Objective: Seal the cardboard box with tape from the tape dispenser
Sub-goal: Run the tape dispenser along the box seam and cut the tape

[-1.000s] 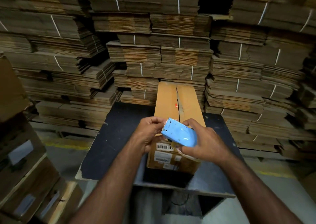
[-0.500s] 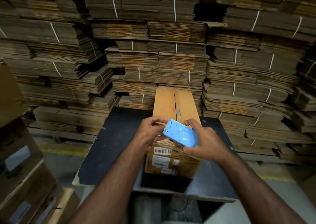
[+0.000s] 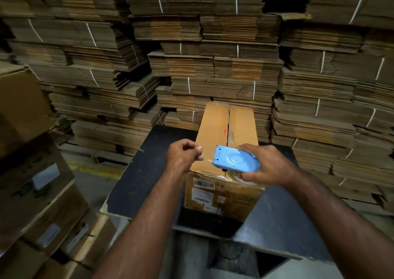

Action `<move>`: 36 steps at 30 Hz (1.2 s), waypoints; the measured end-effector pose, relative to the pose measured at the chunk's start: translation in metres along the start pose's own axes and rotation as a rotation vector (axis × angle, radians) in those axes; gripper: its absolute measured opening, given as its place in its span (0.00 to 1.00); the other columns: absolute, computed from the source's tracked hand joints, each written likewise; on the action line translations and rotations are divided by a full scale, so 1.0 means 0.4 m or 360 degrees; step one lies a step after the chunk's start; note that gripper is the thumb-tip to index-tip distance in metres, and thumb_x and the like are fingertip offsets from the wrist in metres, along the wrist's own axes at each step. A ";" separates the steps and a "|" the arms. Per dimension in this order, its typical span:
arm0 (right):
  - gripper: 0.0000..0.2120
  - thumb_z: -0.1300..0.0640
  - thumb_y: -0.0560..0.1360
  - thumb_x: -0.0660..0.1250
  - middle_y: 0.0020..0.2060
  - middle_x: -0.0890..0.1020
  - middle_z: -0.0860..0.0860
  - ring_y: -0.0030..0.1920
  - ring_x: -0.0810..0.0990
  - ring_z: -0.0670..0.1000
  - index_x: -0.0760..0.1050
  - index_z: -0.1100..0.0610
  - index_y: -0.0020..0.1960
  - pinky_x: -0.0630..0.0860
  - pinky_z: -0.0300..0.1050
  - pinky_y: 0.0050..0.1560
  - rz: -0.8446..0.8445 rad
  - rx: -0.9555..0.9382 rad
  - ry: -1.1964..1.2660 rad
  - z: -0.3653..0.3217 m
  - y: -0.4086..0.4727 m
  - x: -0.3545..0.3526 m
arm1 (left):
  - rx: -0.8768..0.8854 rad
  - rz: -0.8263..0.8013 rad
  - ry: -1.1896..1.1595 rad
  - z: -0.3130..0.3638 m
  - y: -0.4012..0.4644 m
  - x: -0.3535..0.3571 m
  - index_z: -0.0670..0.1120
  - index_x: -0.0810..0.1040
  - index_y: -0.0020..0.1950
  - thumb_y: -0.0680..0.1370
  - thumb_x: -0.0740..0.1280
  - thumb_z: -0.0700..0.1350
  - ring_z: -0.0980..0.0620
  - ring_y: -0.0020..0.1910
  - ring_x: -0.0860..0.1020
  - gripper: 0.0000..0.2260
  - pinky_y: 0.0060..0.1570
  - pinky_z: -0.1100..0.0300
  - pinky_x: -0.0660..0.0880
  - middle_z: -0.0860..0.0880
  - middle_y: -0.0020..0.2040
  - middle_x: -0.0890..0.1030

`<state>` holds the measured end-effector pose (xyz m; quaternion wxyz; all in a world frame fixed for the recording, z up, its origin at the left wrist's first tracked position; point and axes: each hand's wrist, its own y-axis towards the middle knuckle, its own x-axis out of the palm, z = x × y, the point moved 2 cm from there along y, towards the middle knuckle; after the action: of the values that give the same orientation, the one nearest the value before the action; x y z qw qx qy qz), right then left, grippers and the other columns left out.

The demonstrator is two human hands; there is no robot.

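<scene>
A long brown cardboard box (image 3: 213, 127) lies on a dark table (image 3: 138, 176), its two top flaps folded down with an open seam between them. My right hand (image 3: 268, 165) grips a blue tape dispenser (image 3: 234, 160) over the box's near end. My left hand (image 3: 183, 155) pinches the end of a clear tape strip (image 3: 207, 160) pulled out from the dispenser's toothed edge, just left of it. Labels and a barcode show on the box's near face.
Tall stacks of bundled flat cardboard (image 3: 213, 44) fill the whole background. Stacked brown cartons (image 3: 32, 172) with white labels stand at the left. The table's near edge has a cut-out opening (image 3: 223, 246) below the box.
My left hand has drawn away to the left from the dispenser, pulling out a short stretch of clear tape. The dispenser has tilted flatter in my right hand.
</scene>
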<state>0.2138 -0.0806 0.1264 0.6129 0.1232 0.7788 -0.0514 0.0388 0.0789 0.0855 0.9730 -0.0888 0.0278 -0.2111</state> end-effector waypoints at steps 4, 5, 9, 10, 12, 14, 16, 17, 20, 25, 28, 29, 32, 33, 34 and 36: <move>0.36 0.31 0.64 0.69 0.52 0.80 0.44 0.48 0.77 0.46 0.71 0.44 0.69 0.80 0.48 0.45 -0.0121 -0.0018 -0.0068 0.025 0.014 0.002 | -0.0071 0.0111 0.0029 -0.021 0.018 -0.019 0.43 0.83 0.44 0.75 0.72 0.37 0.54 0.35 0.83 0.02 0.31 0.66 0.75 0.46 0.42 0.85; 0.37 0.31 0.63 0.68 0.53 0.80 0.44 0.48 0.77 0.47 0.70 0.44 0.69 0.80 0.47 0.45 -0.0153 -0.0022 -0.0080 0.022 0.021 0.005 | -0.0101 0.0127 0.0027 -0.029 0.022 -0.019 0.43 0.83 0.44 0.75 0.72 0.37 0.54 0.35 0.83 0.02 0.29 0.67 0.74 0.45 0.41 0.85; 0.36 0.33 0.64 0.68 0.53 0.80 0.44 0.47 0.75 0.46 0.70 0.43 0.69 0.73 0.42 0.40 -0.0212 -0.0041 -0.0186 0.020 0.037 0.017 | -0.0170 0.0213 0.0066 -0.060 0.051 -0.051 0.42 0.82 0.43 0.75 0.72 0.36 0.52 0.38 0.83 0.03 0.34 0.63 0.78 0.45 0.42 0.84; 0.35 0.35 0.65 0.69 0.52 0.80 0.44 0.47 0.75 0.46 0.70 0.43 0.69 0.71 0.41 0.39 -0.0218 -0.0036 -0.0212 0.022 0.039 0.019 | -0.0172 0.0216 0.0088 -0.066 0.061 -0.062 0.42 0.82 0.43 0.75 0.72 0.36 0.51 0.39 0.83 0.03 0.38 0.61 0.80 0.45 0.42 0.84; 0.33 0.36 0.67 0.71 0.50 0.79 0.43 0.48 0.75 0.46 0.70 0.44 0.69 0.70 0.41 0.38 -0.0264 -0.0032 -0.0248 0.020 0.051 0.025 | -0.0173 0.0220 0.0135 -0.073 0.078 -0.079 0.43 0.82 0.42 0.75 0.72 0.36 0.50 0.39 0.84 0.03 0.41 0.57 0.81 0.45 0.41 0.84; 0.33 0.37 0.68 0.72 0.48 0.76 0.43 0.48 0.74 0.46 0.70 0.45 0.69 0.71 0.41 0.39 -0.0316 -0.0029 -0.0270 0.010 0.072 0.031 | -0.0170 0.0242 0.0173 -0.080 0.089 -0.087 0.42 0.82 0.41 0.74 0.72 0.36 0.52 0.36 0.83 0.03 0.36 0.59 0.79 0.45 0.39 0.84; 0.32 0.37 0.68 0.71 0.48 0.77 0.43 0.48 0.75 0.47 0.71 0.46 0.68 0.77 0.44 0.44 -0.0379 -0.0045 -0.0289 0.000 0.094 0.040 | -0.0184 0.0252 0.0201 -0.094 0.095 -0.091 0.42 0.83 0.41 0.73 0.72 0.35 0.53 0.32 0.82 0.03 0.29 0.63 0.73 0.45 0.37 0.84; 0.32 0.36 0.67 0.71 0.49 0.78 0.44 0.49 0.76 0.47 0.72 0.46 0.67 0.79 0.47 0.46 -0.0421 -0.0052 -0.0300 -0.004 0.104 0.046 | -0.0202 0.0255 0.0210 -0.104 0.099 -0.093 0.42 0.83 0.41 0.73 0.72 0.35 0.54 0.31 0.81 0.03 0.28 0.64 0.72 0.44 0.37 0.84; 0.31 0.35 0.66 0.71 0.49 0.80 0.45 0.50 0.78 0.48 0.73 0.47 0.65 0.80 0.49 0.46 -0.0541 -0.0067 -0.0351 -0.012 0.128 0.063 | -0.0240 0.0280 0.0243 -0.134 0.110 -0.096 0.43 0.83 0.39 0.72 0.73 0.36 0.52 0.33 0.81 0.03 0.28 0.63 0.72 0.44 0.38 0.85; 0.29 0.37 0.65 0.73 0.50 0.81 0.46 0.50 0.79 0.49 0.75 0.47 0.63 0.81 0.52 0.47 -0.0620 -0.0026 -0.0381 -0.031 0.164 0.078 | -0.0283 0.0271 0.0246 -0.172 0.138 -0.100 0.42 0.82 0.41 0.73 0.72 0.37 0.55 0.30 0.82 0.02 0.30 0.62 0.74 0.45 0.37 0.85; 0.30 0.35 0.63 0.73 0.48 0.81 0.44 0.48 0.79 0.48 0.76 0.46 0.61 0.81 0.52 0.47 -0.0684 0.0026 -0.0411 -0.043 0.186 0.084 | -0.0301 0.0245 0.0258 -0.185 0.155 -0.098 0.43 0.82 0.41 0.74 0.72 0.38 0.54 0.32 0.83 0.03 0.34 0.58 0.75 0.46 0.38 0.85; 0.30 0.34 0.62 0.73 0.48 0.81 0.44 0.48 0.79 0.48 0.76 0.45 0.60 0.81 0.52 0.48 -0.0703 0.0046 -0.0423 -0.046 0.193 0.087 | -0.0307 0.0235 0.0256 -0.190 0.163 -0.098 0.43 0.81 0.41 0.74 0.72 0.38 0.54 0.33 0.83 0.03 0.34 0.57 0.76 0.46 0.38 0.85; 0.30 0.33 0.61 0.72 0.48 0.81 0.44 0.48 0.79 0.48 0.77 0.45 0.60 0.81 0.53 0.49 -0.0733 0.0101 -0.0468 -0.054 0.208 0.095 | -0.0364 0.0172 0.0204 -0.213 0.179 -0.099 0.43 0.81 0.42 0.75 0.72 0.39 0.54 0.34 0.84 0.02 0.35 0.56 0.75 0.47 0.39 0.85; 0.29 0.34 0.62 0.73 0.48 0.81 0.44 0.49 0.79 0.48 0.77 0.45 0.60 0.80 0.53 0.49 -0.0745 0.0122 -0.0485 -0.060 0.213 0.098 | -0.0396 0.0139 0.0165 -0.225 0.180 -0.096 0.43 0.81 0.43 0.75 0.71 0.39 0.55 0.33 0.84 0.02 0.36 0.56 0.74 0.47 0.39 0.85; 0.29 0.35 0.62 0.73 0.48 0.81 0.44 0.49 0.79 0.48 0.77 0.44 0.60 0.80 0.53 0.49 -0.0754 0.0143 -0.0505 -0.066 0.219 0.102 | -0.0434 0.0100 0.0117 -0.240 0.177 -0.091 0.43 0.80 0.43 0.75 0.70 0.38 0.55 0.33 0.83 0.02 0.37 0.56 0.74 0.47 0.38 0.84; 0.28 0.35 0.62 0.73 0.48 0.81 0.45 0.49 0.79 0.49 0.77 0.44 0.60 0.80 0.54 0.50 -0.0778 0.0179 -0.0562 -0.082 0.232 0.110 | -0.0511 0.0037 -0.0018 -0.275 0.167 -0.073 0.45 0.80 0.42 0.76 0.69 0.38 0.54 0.34 0.81 0.04 0.38 0.58 0.73 0.47 0.37 0.83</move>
<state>0.1971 0.0221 0.0986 0.7004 -0.0450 0.6627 -0.2611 0.0294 0.1332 -0.0344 0.9488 -0.2441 0.0565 -0.1922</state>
